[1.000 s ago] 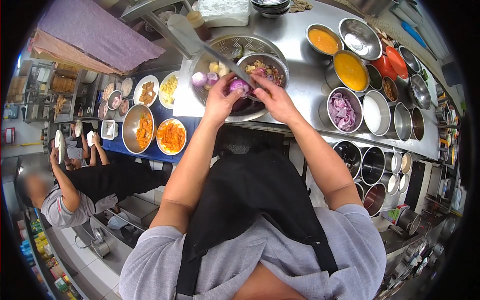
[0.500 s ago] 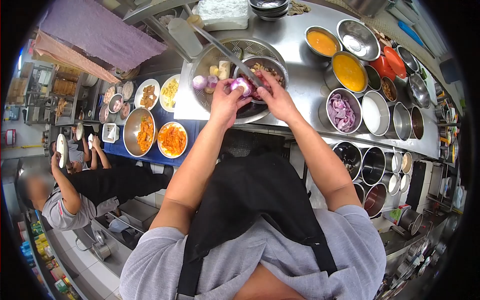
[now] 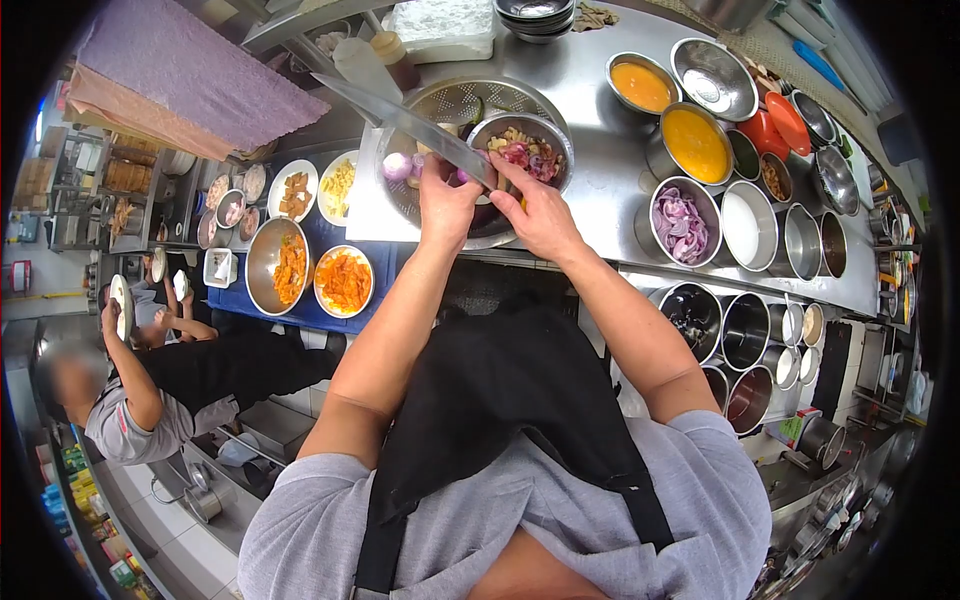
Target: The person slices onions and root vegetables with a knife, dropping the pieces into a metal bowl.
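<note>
My left hand [image 3: 447, 205] is closed around a purple onion [image 3: 462, 175], mostly hidden by the fingers and the blade. My right hand [image 3: 537, 212] grips a long kitchen knife [image 3: 415, 127] near the base of its blade, which slants up and left over the onion. Both hands are above a large perforated metal colander [image 3: 540, 92]. Inside it, a smaller metal bowl [image 3: 568, 150] holds onion skins and other trimmings [image 3: 530, 150]. Another purple onion [image 3: 397, 166] lies left of my left hand, and a green chili [image 3: 476, 108] rests behind the blade.
Right of the colander, a pot of sliced purple onion [image 3: 686, 222] stands beside pots of yellow liquid [image 3: 697, 143] and white contents [image 3: 748, 225]. Bowls of orange food [image 3: 345, 282] sit at left. A co-worker [image 3: 150, 395] holding a plate stands further left.
The knife has swung lower, its blade now crossing in front of the left fingers and the onion. My right hand has shifted slightly down and turned, showing more of its back.
</note>
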Demonstrator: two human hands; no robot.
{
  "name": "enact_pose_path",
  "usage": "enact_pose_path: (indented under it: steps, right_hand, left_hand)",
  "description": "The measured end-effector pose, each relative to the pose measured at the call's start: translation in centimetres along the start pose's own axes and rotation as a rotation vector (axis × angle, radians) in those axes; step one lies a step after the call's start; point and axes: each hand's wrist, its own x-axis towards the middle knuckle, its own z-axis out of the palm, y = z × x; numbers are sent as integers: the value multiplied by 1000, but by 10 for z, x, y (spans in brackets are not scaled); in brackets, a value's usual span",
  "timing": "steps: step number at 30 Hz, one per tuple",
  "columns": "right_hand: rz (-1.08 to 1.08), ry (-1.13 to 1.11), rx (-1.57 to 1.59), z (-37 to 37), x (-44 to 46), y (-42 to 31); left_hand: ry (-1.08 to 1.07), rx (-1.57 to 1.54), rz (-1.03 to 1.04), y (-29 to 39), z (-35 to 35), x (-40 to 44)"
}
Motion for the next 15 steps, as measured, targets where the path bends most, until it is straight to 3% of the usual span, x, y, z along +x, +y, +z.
enact_pose_path:
  steps: [4,7,9,15]
  right_hand:
    - [40,-13,72,1,1,7]
    - [340,-205,718,-8,3,20]
    - [355,-207,751,-13,6,18]
    - [329,-264,738,-23,18,15]
  left_hand:
    - [7,-73,-107,1,-2,-4]
    - [-79,-101,-124,-7,-14,-1]
    - [-188,-418,-158,-4,-20,-1]
    - [-220,-424,-207,-13,-28,8]
